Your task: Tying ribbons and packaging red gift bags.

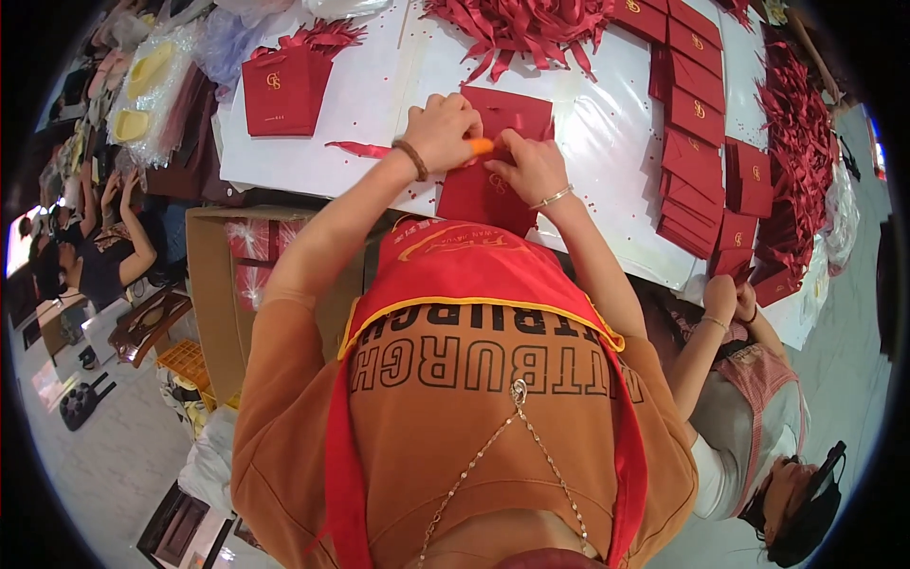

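A red paper gift bag [483, 195] lies flat on the white table in front of me, its upper part showing beyond my fingers. My left hand [444, 133] is closed over the bag's left side, an orange finger cover [481, 146] on one digit. Opposite it, my right hand [533, 169] is pinched closed over the bag's right part. Thin red ribbon shows between the hands, but the fingertips partly hide what each one grips. A loose red ribbon [357, 149] lies on the table to the left of my left wrist.
Finished-looking red bags [281, 93] stand at the left, ribbon ends on top. A heap of red ribbons [531, 24] lies at the back. Rows of red bags [695, 95] line the right. A co-worker's hands [728, 302] handle bags there. An open carton [213, 284] stands below the table edge.
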The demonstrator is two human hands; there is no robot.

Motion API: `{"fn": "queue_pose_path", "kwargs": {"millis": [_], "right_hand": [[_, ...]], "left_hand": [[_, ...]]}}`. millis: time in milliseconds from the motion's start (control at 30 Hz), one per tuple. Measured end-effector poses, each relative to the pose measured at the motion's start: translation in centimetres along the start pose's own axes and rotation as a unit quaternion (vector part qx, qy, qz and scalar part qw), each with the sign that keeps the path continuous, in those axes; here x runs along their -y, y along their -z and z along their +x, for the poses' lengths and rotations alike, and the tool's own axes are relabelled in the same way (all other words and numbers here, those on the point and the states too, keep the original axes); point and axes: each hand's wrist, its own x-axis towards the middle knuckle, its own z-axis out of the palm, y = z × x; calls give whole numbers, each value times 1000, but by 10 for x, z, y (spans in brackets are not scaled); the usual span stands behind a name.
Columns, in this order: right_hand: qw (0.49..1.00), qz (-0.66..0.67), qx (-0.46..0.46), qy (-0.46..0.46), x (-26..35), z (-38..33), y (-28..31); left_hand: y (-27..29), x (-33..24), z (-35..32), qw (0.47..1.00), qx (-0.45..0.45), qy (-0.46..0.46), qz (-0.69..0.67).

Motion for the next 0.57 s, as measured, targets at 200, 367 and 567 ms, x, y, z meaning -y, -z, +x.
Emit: {"fn": "queue_pose_path", "kwargs": {"millis": [200, 367, 567], "right_hand": [[989, -69, -87, 93, 10, -8, -7], [983, -61, -109, 131, 13, -12, -9], [987, -17, -96, 127, 10, -14, -5]], "left_hand": [[7, 28, 38, 950, 295, -60, -88], [2, 37, 58, 869, 432, -128, -207], [-20, 30, 62, 937, 273, -24, -218]]}}
